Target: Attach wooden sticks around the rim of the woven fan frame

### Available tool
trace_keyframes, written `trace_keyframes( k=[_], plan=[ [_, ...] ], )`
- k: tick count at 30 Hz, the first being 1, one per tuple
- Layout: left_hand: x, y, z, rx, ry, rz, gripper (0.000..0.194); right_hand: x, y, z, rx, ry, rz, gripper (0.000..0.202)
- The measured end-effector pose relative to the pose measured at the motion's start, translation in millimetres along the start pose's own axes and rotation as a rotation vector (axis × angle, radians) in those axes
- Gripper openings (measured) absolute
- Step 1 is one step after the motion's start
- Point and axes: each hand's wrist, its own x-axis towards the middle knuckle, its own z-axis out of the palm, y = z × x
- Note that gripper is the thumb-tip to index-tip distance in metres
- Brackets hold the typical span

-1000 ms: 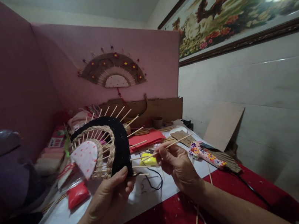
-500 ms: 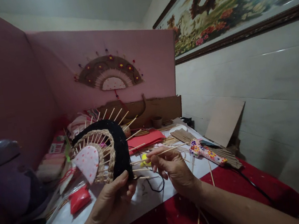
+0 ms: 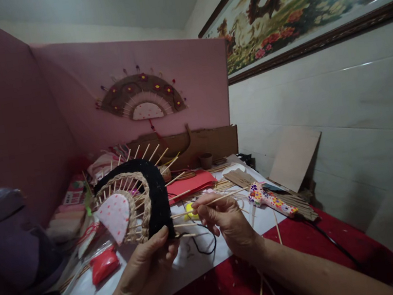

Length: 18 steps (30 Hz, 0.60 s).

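Note:
A half-round woven fan with a black yarn band, a tan braided band and a dotted white centre is tilted in front of me. Thin wooden sticks fan out past its black rim. My left hand grips the lower right edge, thumb on the black band. Between the thumb and fingers of my right hand is a thin wooden stick. Its left end reaches the fan's black edge; whether it goes into the weave I cannot tell. A loose black yarn tail loops down between my hands.
A flower-patterned glue gun lies right of my right hand, beside corrugated cardboard strips. Red paper and a small brown pot are behind. A red packet sits at left. A finished fan hangs on the pink partition.
My view has shifted very slightly. Both hands keep their grips, and the fan and stick stay almost in place.

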Motion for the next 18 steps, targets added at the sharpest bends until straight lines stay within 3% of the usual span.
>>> trace_keyframes(
  k=[18],
  plan=[
    [3.1, -1.5, -4.9, 0.006, -0.017, -0.012, 0.014, 1.5, 4.2, -4.9, 0.03, 0.014, -0.012, 0.014]
  ],
)
